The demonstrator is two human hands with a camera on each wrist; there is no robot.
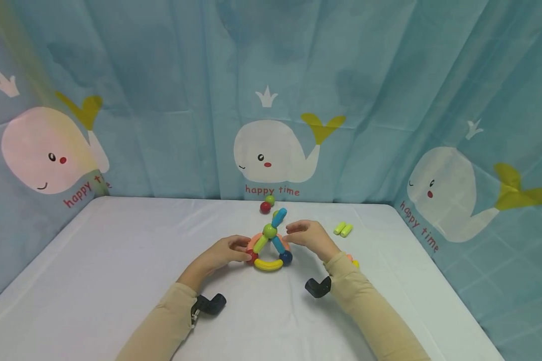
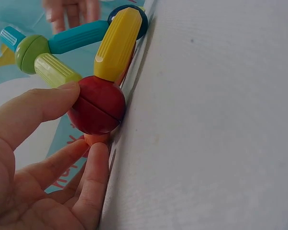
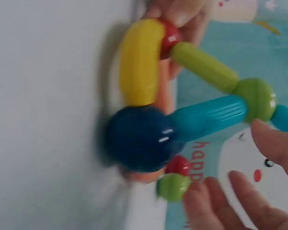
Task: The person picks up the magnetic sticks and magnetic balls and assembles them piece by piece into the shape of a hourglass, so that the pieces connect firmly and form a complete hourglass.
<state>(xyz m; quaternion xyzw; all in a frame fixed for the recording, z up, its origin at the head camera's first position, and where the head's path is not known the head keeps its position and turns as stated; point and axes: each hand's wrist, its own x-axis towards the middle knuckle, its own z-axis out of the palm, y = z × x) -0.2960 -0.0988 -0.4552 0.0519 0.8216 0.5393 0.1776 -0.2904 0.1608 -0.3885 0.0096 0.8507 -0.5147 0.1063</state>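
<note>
A structure of ball-and-rod building pieces stands on the white table in the head view. Its base has a red ball (image 2: pixel 97 105), a dark blue ball (image 3: pixel 140 139), a curved yellow rod (image 1: pixel 268 265) and curved orange rods behind. A light green rod (image 3: pixel 205 67) and a blue rod (image 3: pixel 211 116) slant up to a green ball (image 1: pixel 270 231), topped by another blue rod (image 1: pixel 279 217). My left hand (image 1: pixel 225 251) pinches the red ball, thumb on its side, fingers at the orange piece below. My right hand (image 1: pixel 310 235) hovers beside the structure, fingers spread, gripping nothing.
Behind the structure lie a loose red ball (image 1: pixel 265 207) and a green ball (image 1: pixel 270 200). Two short light green rods (image 1: pixel 343 229) lie to the right. Some orange and yellow pieces (image 1: pixel 355 262) are partly hidden by my right sleeve. A whale-print curtain (image 1: pixel 171 125) borders the table.
</note>
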